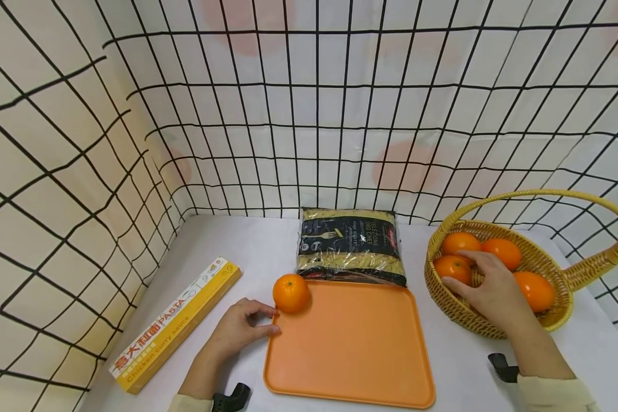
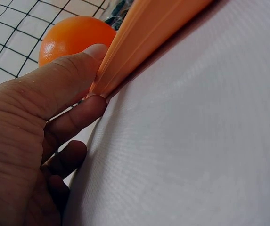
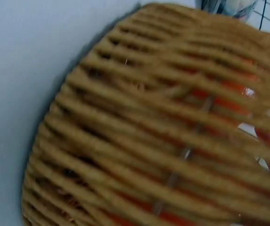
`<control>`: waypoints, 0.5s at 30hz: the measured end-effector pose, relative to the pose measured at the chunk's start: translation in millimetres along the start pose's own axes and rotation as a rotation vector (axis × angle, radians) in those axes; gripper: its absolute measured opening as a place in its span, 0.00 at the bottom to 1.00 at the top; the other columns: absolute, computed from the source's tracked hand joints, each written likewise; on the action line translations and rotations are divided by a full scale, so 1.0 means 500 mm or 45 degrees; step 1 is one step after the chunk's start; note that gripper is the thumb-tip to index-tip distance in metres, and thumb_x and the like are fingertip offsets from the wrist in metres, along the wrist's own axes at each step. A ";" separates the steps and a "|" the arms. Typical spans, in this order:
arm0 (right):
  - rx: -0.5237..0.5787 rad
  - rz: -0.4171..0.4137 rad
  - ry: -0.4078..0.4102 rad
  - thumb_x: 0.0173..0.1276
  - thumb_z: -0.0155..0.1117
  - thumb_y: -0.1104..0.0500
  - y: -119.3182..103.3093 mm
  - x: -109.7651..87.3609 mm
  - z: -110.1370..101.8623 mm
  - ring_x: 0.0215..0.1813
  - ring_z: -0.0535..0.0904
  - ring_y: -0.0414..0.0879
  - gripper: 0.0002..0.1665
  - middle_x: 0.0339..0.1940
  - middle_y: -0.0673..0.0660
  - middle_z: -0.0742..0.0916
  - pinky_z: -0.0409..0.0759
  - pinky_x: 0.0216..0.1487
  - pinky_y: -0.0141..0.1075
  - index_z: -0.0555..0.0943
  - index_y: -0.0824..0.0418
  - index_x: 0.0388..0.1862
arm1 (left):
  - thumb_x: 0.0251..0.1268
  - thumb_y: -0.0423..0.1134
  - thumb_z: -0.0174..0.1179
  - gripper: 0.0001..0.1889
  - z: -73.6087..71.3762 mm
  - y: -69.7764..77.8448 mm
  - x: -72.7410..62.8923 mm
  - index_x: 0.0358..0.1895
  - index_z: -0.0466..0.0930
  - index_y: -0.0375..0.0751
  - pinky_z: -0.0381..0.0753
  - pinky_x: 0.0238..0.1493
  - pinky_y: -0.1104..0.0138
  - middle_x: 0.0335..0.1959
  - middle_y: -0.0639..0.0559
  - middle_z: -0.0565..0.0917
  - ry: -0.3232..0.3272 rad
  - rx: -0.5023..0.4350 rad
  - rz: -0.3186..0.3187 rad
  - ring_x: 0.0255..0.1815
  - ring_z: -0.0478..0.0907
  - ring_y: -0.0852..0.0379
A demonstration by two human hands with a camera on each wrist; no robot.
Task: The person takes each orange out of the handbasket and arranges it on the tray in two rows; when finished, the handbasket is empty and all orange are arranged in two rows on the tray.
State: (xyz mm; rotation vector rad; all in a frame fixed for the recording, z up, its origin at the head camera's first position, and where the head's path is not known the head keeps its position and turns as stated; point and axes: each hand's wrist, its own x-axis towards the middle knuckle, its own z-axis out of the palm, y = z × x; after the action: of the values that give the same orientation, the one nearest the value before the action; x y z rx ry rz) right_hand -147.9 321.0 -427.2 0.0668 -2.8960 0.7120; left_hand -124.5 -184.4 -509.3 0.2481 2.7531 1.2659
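Observation:
My left hand [image 1: 239,330] pinches the left rim of the orange tray [image 1: 350,349]. In the left wrist view the thumb lies on the rim of the tray [image 2: 130,44] and a fingertip is at its underside. One orange [image 1: 290,293] sits on the tray's far left corner, just beyond that hand. My right hand [image 1: 494,289] reaches into the wicker basket [image 1: 443,300], thumb and fingers around an orange [image 1: 451,269] at its left side. Several more oranges [image 1: 534,290] lie in the basket. The basket's woven wall [image 3: 125,117] hides the right hand in the right wrist view.
A bag of pasta [image 1: 350,243] lies against the tray's far edge. The yellow pasta box [image 1: 175,326] lies slanted at the left. Black wire grid panels [image 1: 314,114] stand at the back and sides. The basket's tall handle [image 1: 597,263] arches at the right.

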 end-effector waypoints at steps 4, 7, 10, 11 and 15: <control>-0.025 0.013 -0.063 0.61 0.70 0.29 0.015 0.009 0.000 0.69 0.65 0.75 0.51 0.71 0.73 0.72 0.64 0.60 0.75 0.69 0.59 0.72 | 0.47 0.53 0.81 0.15 0.000 0.000 0.000 0.40 0.89 0.66 0.71 0.43 0.70 0.38 0.67 0.85 0.007 0.005 0.002 0.39 0.72 0.62; -0.040 0.009 -0.092 0.61 0.69 0.28 0.024 0.014 0.000 0.69 0.65 0.75 0.52 0.71 0.74 0.71 0.64 0.61 0.75 0.69 0.59 0.72 | 0.47 0.53 0.81 0.15 0.000 -0.001 0.000 0.40 0.89 0.66 0.71 0.43 0.71 0.38 0.67 0.85 0.008 0.010 -0.008 0.39 0.72 0.63; -0.062 0.001 -0.125 0.61 0.69 0.28 0.031 0.020 -0.002 0.67 0.66 0.75 0.54 0.70 0.76 0.71 0.65 0.60 0.74 0.68 0.61 0.73 | 0.47 0.53 0.81 0.15 0.000 0.000 0.000 0.41 0.89 0.66 0.71 0.43 0.71 0.38 0.67 0.85 0.006 0.009 -0.011 0.39 0.72 0.63; -0.066 -0.005 -0.137 0.61 0.70 0.28 0.032 0.022 -0.004 0.67 0.67 0.75 0.54 0.69 0.76 0.71 0.66 0.60 0.74 0.68 0.62 0.73 | 0.47 0.53 0.81 0.15 0.000 0.000 0.000 0.41 0.89 0.66 0.71 0.43 0.71 0.38 0.67 0.84 0.005 0.012 -0.009 0.39 0.72 0.63; -0.092 -0.037 -0.191 0.61 0.70 0.29 0.038 0.032 -0.013 0.66 0.67 0.75 0.55 0.69 0.77 0.71 0.66 0.61 0.73 0.68 0.64 0.73 | 0.47 0.54 0.81 0.15 0.000 0.002 0.000 0.41 0.89 0.65 0.70 0.42 0.71 0.37 0.67 0.84 0.002 0.013 -0.002 0.39 0.71 0.62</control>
State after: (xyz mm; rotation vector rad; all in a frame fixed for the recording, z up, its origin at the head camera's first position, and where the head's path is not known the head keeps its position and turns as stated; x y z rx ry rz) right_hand -164.2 340.7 -427.8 0.1597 -3.0533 0.6218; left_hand -124.4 -184.0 -508.7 0.2459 2.7612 1.2519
